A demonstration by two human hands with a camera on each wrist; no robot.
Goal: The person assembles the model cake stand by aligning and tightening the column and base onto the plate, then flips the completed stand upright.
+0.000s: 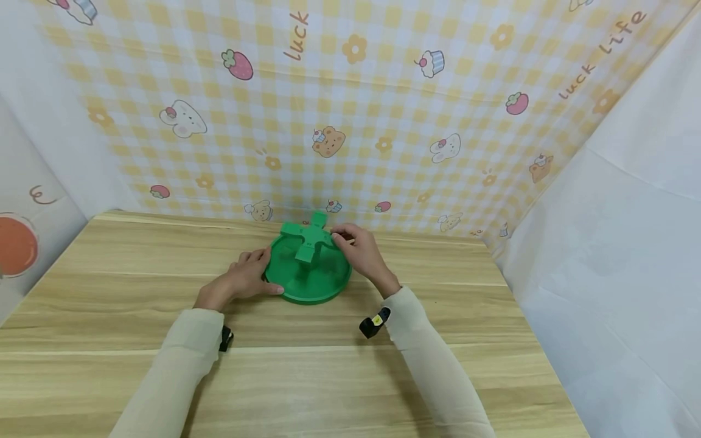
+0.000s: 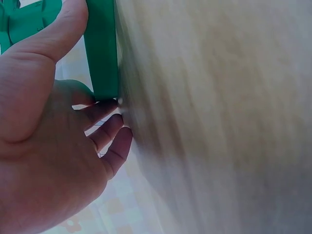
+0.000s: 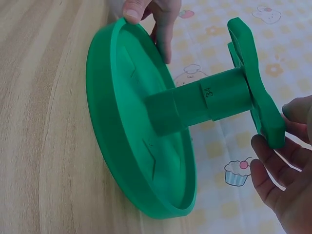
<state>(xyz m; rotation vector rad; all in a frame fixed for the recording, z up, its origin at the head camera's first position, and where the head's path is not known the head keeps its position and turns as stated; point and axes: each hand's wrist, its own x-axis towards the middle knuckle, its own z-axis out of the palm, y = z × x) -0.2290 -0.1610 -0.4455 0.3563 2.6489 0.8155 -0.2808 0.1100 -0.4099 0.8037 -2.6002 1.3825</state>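
A round green dish-like base (image 1: 328,283) with a raised rim stands on the table. From its middle rises a green post (image 3: 214,100) marked "34", made of stacked sleeves. A green four-armed cross piece (image 1: 313,236) sits on top of the post. My left hand (image 1: 246,278) holds the base at its left side, thumb over the rim and fingers along the outer edge. With thumb and fingers, my right hand (image 1: 362,252) pinches the right arm of the cross piece. In the left wrist view, the left fingertips reach down to the tabletop.
The wood-grain table (image 1: 274,389) spreads around the base. Behind it hangs a yellow checked cloth (image 1: 383,109) with printed cartoons, close to the far table edge. White sheets (image 1: 619,243) hang at both sides. Each wrist wears a small black camera (image 1: 375,323).
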